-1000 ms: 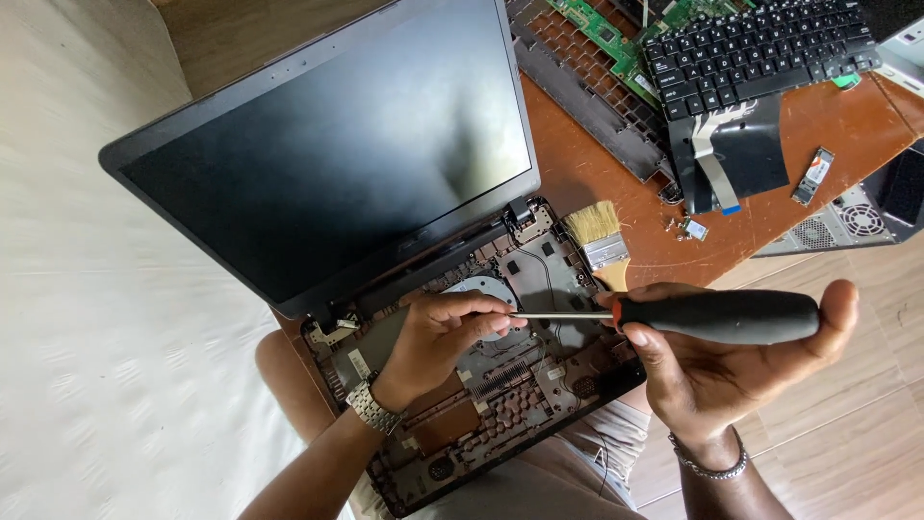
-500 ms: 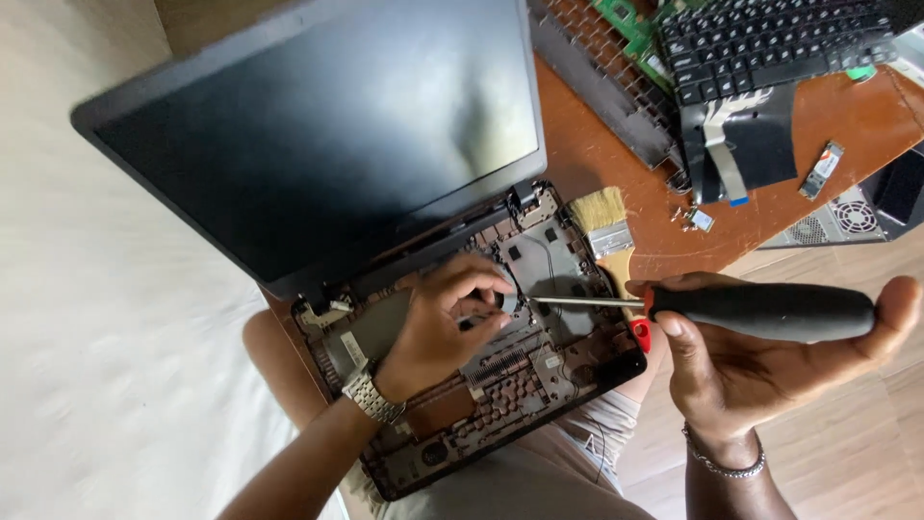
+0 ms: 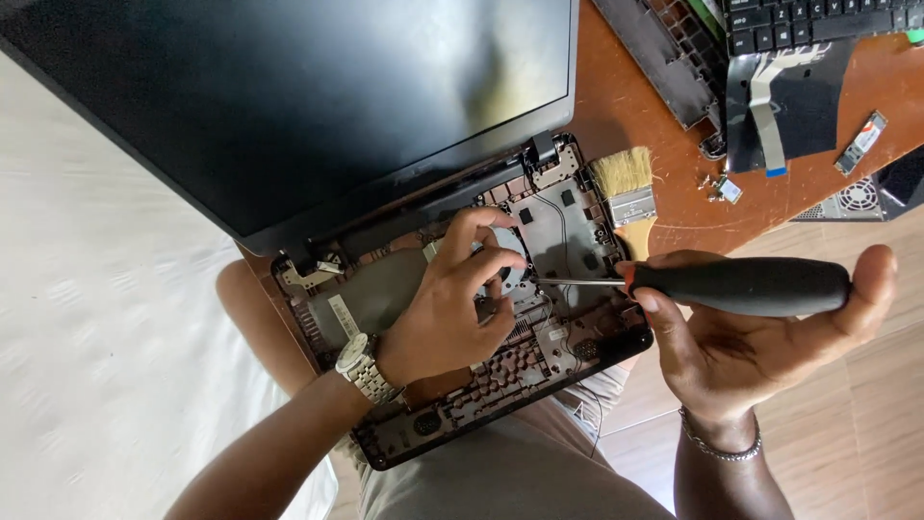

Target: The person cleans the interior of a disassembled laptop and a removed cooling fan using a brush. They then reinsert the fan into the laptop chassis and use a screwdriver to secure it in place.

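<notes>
Inside laptop base (image 3: 568,241), left hand (image 3: 448,313) touches fan (image 3: 505,274).

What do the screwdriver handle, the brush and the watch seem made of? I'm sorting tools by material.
Screwdriver handle: matte black, likely rubber or plastic, with a bare metal shaft. Brush: pale bristles in a shiny metal band; handle probably wood. Watch: polished silver links, apparently steel.

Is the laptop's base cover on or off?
Off: the laptop base shows bare internals, fan included.
</notes>
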